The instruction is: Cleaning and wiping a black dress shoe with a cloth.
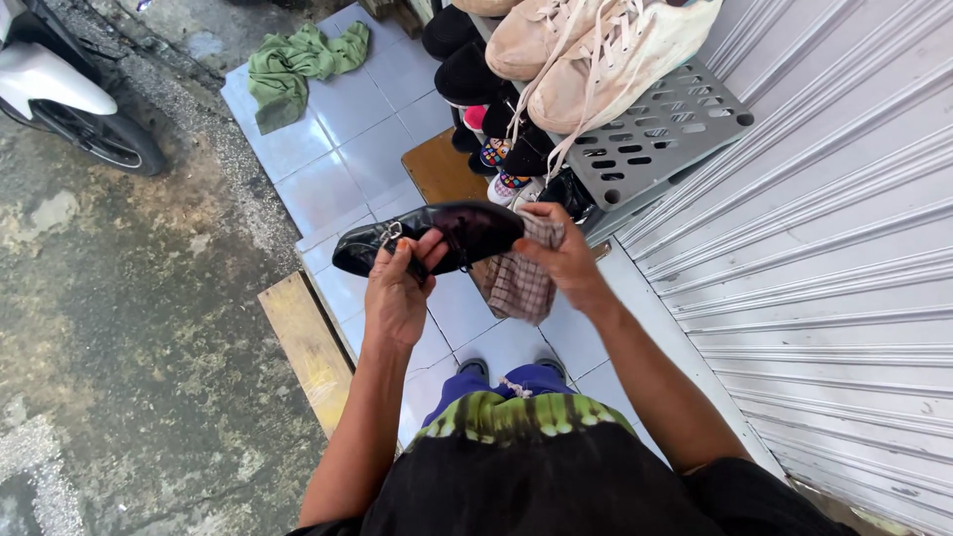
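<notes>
My left hand (395,293) is closed around the middle of a glossy black leather shoe (432,236), fingers wrapped over its top edge near the small metal buckle, holding it level in the air above the pale blue floor tiles (338,149). My right hand (566,256) is closed too — it pinches a checked brown cloth (518,283) against the shoe's rear end, and the rest of the cloth hangs loose below my knuckles.

Just beyond the shoe stands a grey perforated shoe rack (655,139), set against the corrugated metal shutter (834,248) on my right. A pair of worn cream sneakers (586,45) sits on its top shelf, laces dangling over the edge, and darker shoes (some black, one with a coloured pattern) are tucked on the shelves beneath (496,119).

A crumpled green rag (298,65) lies on the tiles farther off, well apart from my hands. To my left a wooden plank (308,347) runs along the edge of the tiles, next to stained concrete — and a motorbike's wheel (99,134) shows at the top-left corner. My own feet are visible straight below, on the tiles.
</notes>
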